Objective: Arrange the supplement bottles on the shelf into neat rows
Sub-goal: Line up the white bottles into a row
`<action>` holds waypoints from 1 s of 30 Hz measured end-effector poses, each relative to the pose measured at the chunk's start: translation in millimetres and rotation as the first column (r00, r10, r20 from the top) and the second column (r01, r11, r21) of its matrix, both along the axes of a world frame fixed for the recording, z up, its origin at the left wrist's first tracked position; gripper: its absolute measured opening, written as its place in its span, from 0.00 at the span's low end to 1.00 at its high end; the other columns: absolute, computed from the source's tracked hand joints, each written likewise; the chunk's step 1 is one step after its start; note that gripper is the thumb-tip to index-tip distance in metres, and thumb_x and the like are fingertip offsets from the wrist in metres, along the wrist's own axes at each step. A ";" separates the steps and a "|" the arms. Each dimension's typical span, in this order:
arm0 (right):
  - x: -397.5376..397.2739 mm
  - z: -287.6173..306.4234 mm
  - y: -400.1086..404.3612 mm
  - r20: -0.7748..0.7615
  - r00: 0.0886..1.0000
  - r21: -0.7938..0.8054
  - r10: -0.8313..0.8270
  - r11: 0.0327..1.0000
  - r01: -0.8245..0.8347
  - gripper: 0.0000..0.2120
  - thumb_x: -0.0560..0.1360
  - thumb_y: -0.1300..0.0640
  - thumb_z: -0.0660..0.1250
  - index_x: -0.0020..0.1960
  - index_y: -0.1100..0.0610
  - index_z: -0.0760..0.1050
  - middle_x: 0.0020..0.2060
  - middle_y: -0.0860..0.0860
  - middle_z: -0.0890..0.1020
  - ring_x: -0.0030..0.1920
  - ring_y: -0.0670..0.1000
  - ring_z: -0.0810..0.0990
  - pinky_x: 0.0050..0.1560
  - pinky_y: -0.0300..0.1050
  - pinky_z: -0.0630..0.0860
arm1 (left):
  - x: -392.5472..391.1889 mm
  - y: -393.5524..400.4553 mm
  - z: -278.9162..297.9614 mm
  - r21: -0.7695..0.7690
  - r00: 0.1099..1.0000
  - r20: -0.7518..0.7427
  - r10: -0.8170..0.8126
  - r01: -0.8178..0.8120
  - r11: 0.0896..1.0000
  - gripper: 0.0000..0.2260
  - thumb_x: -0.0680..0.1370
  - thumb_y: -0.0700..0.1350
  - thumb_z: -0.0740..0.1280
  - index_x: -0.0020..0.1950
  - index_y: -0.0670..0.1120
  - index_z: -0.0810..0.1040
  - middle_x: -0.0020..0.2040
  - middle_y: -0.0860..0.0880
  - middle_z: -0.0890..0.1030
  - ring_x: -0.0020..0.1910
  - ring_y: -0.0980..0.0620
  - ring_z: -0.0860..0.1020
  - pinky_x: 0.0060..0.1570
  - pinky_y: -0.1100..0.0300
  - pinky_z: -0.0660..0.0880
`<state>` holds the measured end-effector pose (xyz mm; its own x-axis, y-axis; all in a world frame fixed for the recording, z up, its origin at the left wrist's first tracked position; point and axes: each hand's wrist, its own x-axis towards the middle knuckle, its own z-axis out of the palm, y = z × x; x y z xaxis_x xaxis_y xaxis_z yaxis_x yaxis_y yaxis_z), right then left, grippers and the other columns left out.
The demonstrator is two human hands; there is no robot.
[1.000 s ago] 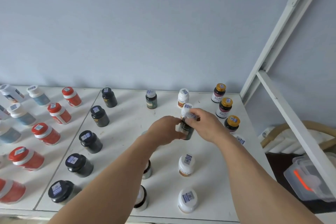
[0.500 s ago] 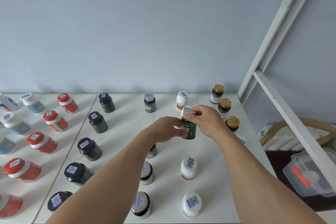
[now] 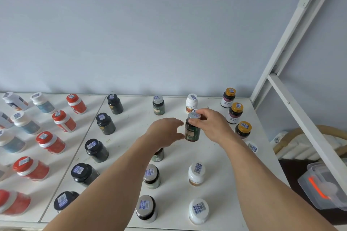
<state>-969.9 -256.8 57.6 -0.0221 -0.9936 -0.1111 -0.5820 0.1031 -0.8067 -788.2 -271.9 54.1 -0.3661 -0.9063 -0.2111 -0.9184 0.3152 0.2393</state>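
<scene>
A dark green supplement bottle (image 3: 191, 131) with a grey cap is upright over the middle of the white shelf (image 3: 216, 157). My right hand (image 3: 210, 125) grips it by the cap from above. My left hand (image 3: 165, 131) is beside the bottle's left side, fingers loosely spread, thumb close to its lower wall. Other grey-capped green bottles (image 3: 151, 176) form a line toward me, one partly hidden under my left forearm. White bottles (image 3: 196, 174) line up to the right of them. Whether the held bottle touches the shelf is unclear.
Black-lidded bottles (image 3: 105, 124) run in a column on the left, red ones (image 3: 63, 121) and blue-and-white ones (image 3: 25, 122) farther left. Gold-capped bottles (image 3: 235, 113) stand at the right edge. A slanted shelf strut (image 3: 293, 107) and a plastic box (image 3: 324, 185) lie to the right.
Both hands gripped the dark green bottle before. Now my left hand has loosened and drawn slightly off it, while my right hand keeps hold of the cap.
</scene>
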 end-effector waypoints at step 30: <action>118.3 -53.1 -59.9 -0.008 0.997 0.082 0.080 0.993 -0.079 0.20 0.71 0.51 0.74 0.62 0.47 0.74 0.52 0.43 0.81 0.54 0.44 0.79 0.50 0.38 0.72 | 108.1 -50.1 -41.1 -0.254 0.999 0.047 -0.013 0.024 0.967 0.15 0.81 0.54 0.58 0.61 0.48 0.76 0.58 0.50 0.79 0.58 0.47 0.76 0.55 0.54 0.70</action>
<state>-851.6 -316.7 4.5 0.0551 -0.9798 -0.1924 -0.5998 0.1216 -0.7908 -680.1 -322.0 13.0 -0.3789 -0.9254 0.0095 -0.9196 0.3777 0.1080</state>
